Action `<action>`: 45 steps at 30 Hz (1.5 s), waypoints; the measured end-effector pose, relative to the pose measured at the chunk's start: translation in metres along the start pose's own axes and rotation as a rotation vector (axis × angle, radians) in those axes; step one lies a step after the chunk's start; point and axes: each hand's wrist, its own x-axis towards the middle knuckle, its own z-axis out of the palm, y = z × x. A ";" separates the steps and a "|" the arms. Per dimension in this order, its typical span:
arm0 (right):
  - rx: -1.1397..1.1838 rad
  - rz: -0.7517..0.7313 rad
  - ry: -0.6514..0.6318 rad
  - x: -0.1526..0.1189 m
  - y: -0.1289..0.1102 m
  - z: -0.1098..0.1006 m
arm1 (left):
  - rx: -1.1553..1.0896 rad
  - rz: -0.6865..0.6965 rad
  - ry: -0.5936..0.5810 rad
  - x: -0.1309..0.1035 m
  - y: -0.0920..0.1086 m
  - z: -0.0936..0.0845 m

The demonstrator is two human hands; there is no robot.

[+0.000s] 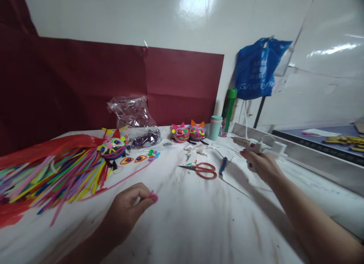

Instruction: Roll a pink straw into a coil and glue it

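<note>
Between thumb and forefinger, my left hand pinches a small pink fuzzy curl above the white tabletop. My right hand reaches far right, fingers closed around something partly hidden and blurred, close to the power strip's white plugs. Orange-handled scissors lie in the middle, beside a blue-handled thin metal tool. Two pink decorated balls with ears sit at the back. Left of them, a multicoloured eared ball rests by a heap of colourful strips.
Orange eye cutouts and small coloured buttons lie left of centre. Behind are clear plastic wrap, a mint cup and a green bottle. White scraps lie near the scissors. A blue bag hangs on the wall.
</note>
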 end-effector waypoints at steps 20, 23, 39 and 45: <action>0.235 -0.412 -0.912 -0.147 -0.085 0.058 | 0.226 0.381 0.210 0.003 -0.011 -0.002; 0.249 -0.425 -0.916 -0.148 -0.089 0.059 | 0.241 0.389 0.190 0.001 -0.011 0.000; 0.267 -0.400 -0.851 -0.155 -0.096 0.058 | 0.204 0.396 0.164 0.000 -0.006 0.001; 0.237 -0.405 -0.846 -0.155 -0.093 0.058 | 0.198 0.382 0.155 0.000 -0.004 0.001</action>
